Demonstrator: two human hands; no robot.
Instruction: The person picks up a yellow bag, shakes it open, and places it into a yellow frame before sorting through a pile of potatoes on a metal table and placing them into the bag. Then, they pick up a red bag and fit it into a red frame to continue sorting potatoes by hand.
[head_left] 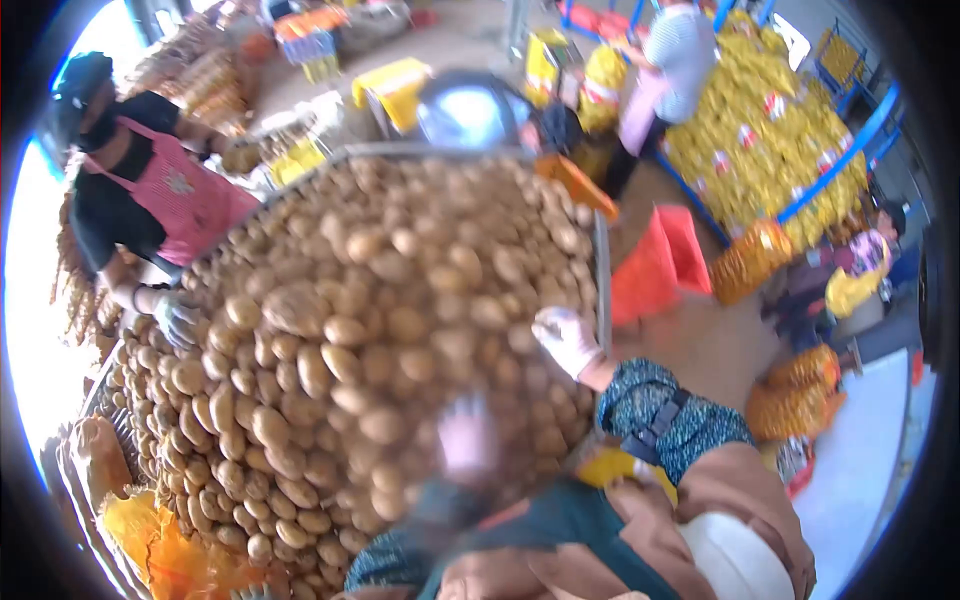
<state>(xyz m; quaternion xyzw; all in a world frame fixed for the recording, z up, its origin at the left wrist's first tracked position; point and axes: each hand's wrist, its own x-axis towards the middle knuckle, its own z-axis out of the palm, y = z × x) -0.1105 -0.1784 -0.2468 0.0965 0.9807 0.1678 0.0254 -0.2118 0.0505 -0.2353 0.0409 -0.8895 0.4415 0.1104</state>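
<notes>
Potatoes [270, 425] fill a wide metal-edged sorting table in front of me. My left hand [466, 437] is low over the near potatoes, smeared by motion, so its fingers cannot be made out. Toward the table's right edge is my right hand [568, 342], in a pale glove. Its fingers are curled together, and whatever they may hold is hidden. A patterned dark sleeve cover [650, 415] wraps that forearm.
A person in a pink apron [175, 180] reaches a gloved hand onto the potatoes at left. A red plastic bin [645, 265] stands right of the table's metal rim [603, 270]. Yellow filled sacks [745, 125] are stacked behind. Orange netting [165, 545] lies at lower left.
</notes>
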